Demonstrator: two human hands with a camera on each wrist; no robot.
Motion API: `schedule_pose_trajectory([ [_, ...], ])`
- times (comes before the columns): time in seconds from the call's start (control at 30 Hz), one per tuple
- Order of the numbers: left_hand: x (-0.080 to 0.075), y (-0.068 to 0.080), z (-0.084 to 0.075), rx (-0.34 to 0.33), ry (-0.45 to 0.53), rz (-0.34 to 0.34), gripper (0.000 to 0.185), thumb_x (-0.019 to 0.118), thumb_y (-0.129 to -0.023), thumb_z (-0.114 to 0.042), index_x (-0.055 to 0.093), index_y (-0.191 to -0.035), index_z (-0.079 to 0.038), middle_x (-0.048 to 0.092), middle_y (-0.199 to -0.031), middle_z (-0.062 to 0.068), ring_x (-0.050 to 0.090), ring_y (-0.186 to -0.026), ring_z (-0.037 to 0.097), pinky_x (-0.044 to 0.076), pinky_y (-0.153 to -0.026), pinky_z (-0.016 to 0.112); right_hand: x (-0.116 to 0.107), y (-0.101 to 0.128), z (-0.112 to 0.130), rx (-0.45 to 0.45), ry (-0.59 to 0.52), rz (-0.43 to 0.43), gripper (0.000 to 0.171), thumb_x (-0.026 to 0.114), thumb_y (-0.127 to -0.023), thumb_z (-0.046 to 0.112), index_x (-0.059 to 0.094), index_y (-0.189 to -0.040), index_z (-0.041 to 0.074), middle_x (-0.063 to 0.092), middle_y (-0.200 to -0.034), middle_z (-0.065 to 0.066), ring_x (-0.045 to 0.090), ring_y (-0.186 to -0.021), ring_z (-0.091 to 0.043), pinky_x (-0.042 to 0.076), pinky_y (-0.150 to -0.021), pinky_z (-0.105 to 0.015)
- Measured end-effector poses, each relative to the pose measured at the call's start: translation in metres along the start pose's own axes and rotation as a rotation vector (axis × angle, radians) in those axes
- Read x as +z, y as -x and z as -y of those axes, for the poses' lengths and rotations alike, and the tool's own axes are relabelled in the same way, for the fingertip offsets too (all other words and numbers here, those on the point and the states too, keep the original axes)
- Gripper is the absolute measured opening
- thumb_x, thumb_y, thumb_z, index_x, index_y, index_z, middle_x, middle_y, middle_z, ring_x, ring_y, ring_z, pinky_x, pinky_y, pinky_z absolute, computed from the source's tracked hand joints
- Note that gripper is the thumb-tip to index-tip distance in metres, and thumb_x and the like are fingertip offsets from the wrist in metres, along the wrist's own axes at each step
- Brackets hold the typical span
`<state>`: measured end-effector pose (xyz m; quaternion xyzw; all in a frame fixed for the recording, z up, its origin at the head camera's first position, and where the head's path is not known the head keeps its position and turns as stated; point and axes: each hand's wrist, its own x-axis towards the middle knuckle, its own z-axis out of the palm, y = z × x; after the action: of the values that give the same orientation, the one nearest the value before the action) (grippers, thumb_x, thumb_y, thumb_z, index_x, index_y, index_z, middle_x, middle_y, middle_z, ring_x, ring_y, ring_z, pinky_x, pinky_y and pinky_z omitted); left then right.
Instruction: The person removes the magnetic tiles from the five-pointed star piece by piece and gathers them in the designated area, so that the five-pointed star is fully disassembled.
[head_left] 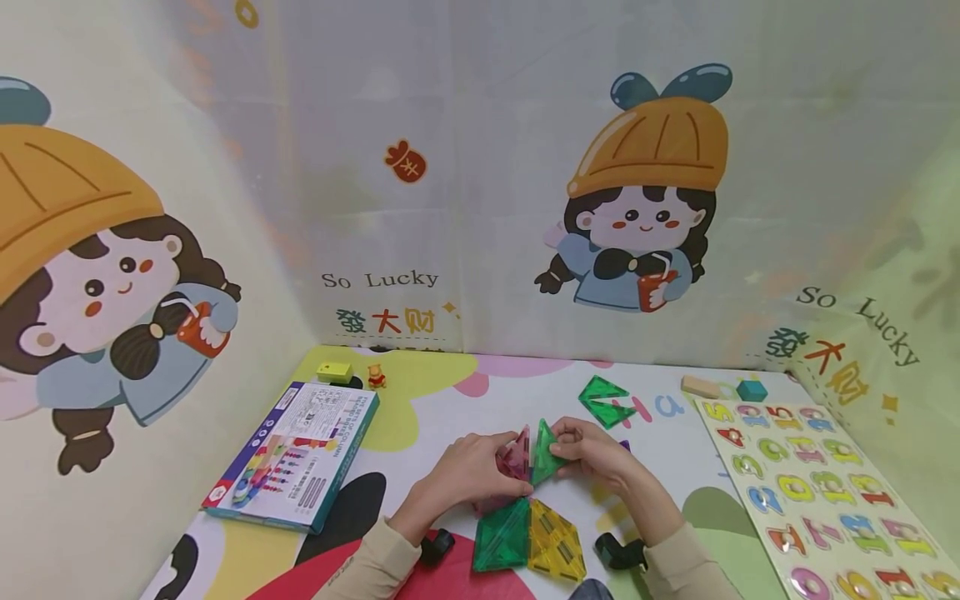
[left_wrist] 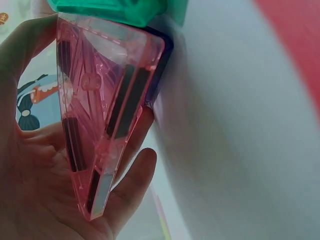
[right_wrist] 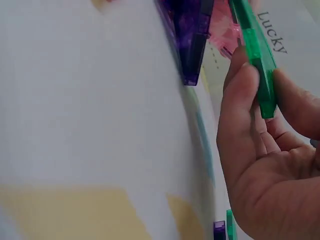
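Note:
Between thumb and fingers my left hand holds a pink see-through triangular magnetic tile, which stands upright. In my right hand, thumb and fingers pinch a green triangular magnetic tile. This green tile stands right beside the pink one in the head view. A purple tile shows close to both in the right wrist view. Nearer the person, a green square tile and a yellow tile lie edge to edge. Part of another pink tile is hidden under my left hand.
More green triangular tiles lie farther back. A toy box is at the left, below a yellow block and a small bear figure. On the right lie a number puzzle board, a wooden block and a teal block.

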<state>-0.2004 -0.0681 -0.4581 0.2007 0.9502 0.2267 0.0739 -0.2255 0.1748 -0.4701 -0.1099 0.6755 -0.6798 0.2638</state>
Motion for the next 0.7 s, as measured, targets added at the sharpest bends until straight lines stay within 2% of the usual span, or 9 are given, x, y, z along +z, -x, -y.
schedule_pose_trajectory([
  [0.1, -0.001, 0.0, 0.001, -0.001, 0.005, -0.008, 0.089, 0.072, -0.071, -0.073, 0.055, -0.143, -0.025, 0.073, -0.11, -0.001, 0.061, -0.092, 0.012, 0.051, -0.079, 0.035, -0.002, 0.001, 0.003, 0.003, -0.013, -0.01, 0.016, 0.059, -0.098, 0.01, 0.052, -0.109, 0.001, 0.054, -0.081, 0.004, 0.061, -0.07, -0.009, 0.058, -0.066, -0.026],
  [0.27, 0.0, 0.001, 0.001, -0.012, 0.028, -0.015, 0.087, 0.074, -0.071, -0.071, 0.055, -0.142, -0.024, 0.073, -0.112, -0.001, 0.061, -0.092, 0.012, 0.051, -0.081, 0.036, -0.005, 0.0, 0.011, 0.004, 0.025, -0.125, 0.035, 0.058, -0.099, 0.013, 0.052, -0.128, -0.004, 0.053, -0.09, 0.002, 0.055, -0.07, -0.01, 0.053, -0.066, -0.022],
  [0.4, 0.0, 0.002, 0.002, -0.019, 0.041, -0.019, 0.086, 0.075, -0.071, -0.069, 0.056, -0.142, -0.024, 0.074, -0.111, -0.001, 0.06, -0.092, 0.012, 0.051, -0.08, 0.036, -0.007, -0.013, 0.026, -0.01, 0.115, -0.227, 0.045, 0.061, -0.096, 0.009, 0.05, -0.136, -0.007, 0.058, -0.099, -0.002, 0.056, -0.082, -0.011, 0.053, -0.077, -0.024],
  [0.53, 0.001, 0.002, 0.003, -0.024, 0.054, -0.014, 0.084, 0.075, -0.071, -0.068, 0.056, -0.142, -0.025, 0.073, -0.108, -0.003, 0.058, -0.09, 0.01, 0.05, -0.079, 0.035, -0.01, -0.041, 0.04, -0.018, 0.218, -0.349, 0.038, 0.064, -0.092, 0.008, 0.058, -0.128, -0.005, 0.066, -0.107, -0.008, 0.059, -0.089, -0.013, 0.052, -0.086, -0.031],
  [0.6, 0.0, 0.002, 0.003, -0.023, 0.06, -0.012, 0.084, 0.076, -0.071, -0.067, 0.056, -0.142, -0.025, 0.073, -0.105, -0.004, 0.056, -0.087, 0.009, 0.049, -0.077, 0.034, -0.012, -0.056, 0.044, -0.019, 0.278, -0.411, 0.033, 0.066, -0.091, 0.008, 0.063, -0.121, -0.004, 0.068, -0.103, -0.008, 0.058, -0.087, -0.014, 0.051, -0.085, -0.034],
  [0.7, 0.001, 0.002, 0.002, -0.016, 0.059, -0.015, 0.084, 0.075, -0.071, -0.068, 0.056, -0.141, -0.027, 0.073, -0.102, -0.006, 0.056, -0.085, 0.007, 0.047, -0.076, 0.033, -0.013, -0.075, 0.045, -0.022, 0.386, -0.473, 0.025, 0.066, -0.089, 0.009, 0.069, -0.112, -0.002, 0.069, -0.107, -0.013, 0.059, -0.088, -0.02, 0.051, -0.083, -0.039],
])
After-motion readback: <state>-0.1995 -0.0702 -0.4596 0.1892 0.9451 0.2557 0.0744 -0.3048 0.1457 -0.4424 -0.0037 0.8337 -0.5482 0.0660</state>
